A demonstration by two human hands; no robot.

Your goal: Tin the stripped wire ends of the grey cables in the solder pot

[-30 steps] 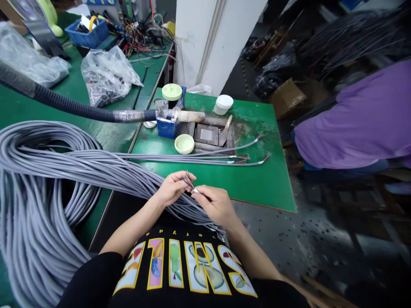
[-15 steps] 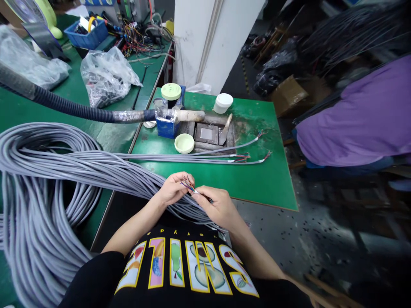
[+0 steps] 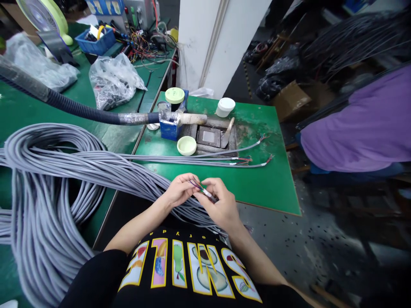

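Shift: since the earlier frame, the fingers of the right hand (image 3: pixel 223 205) have arched away from its thumb, baring more of the white sleeve (image 3: pixel 208 193).
Shirt: black, with large printed letters (image 3: pixel 189 267), nearest the camera.
Right grip: thumb and curled fingers grasp a grey cable (image 3: pixel 213 198) just behind that sleeve.
Left grip: left hand (image 3: pixel 181 191) has thumb and fingertips lightly closed on the coloured wires (image 3: pixel 195 184) fanning from the sleeve.
Cable place: held up by both hands before the shirt, at the near edge of the green surface (image 3: pixel 263 188).
Coil: thick grey bundle (image 3: pixel 105 169) on the table to the left, running over its edge and below the hands.
Laid cables: several (image 3: pixel 173 160) cross the surface from its left edge, stripped ends toward the right edge.
Metal fixture: square, with a bright plate (image 3: pixel 208 136); a flat scraper (image 3: pixel 227 134) leans at its right side, a cream dish (image 3: pixel 186 146) sits by its near left corner.
Hose: dark, ribbed (image 3: pixel 102 116), resting on a blue box (image 3: pixel 169 130).
Far edge: white tub (image 3: pixel 225 107).
Beyond right edge: a person in purple (image 3: pixel 359 124).
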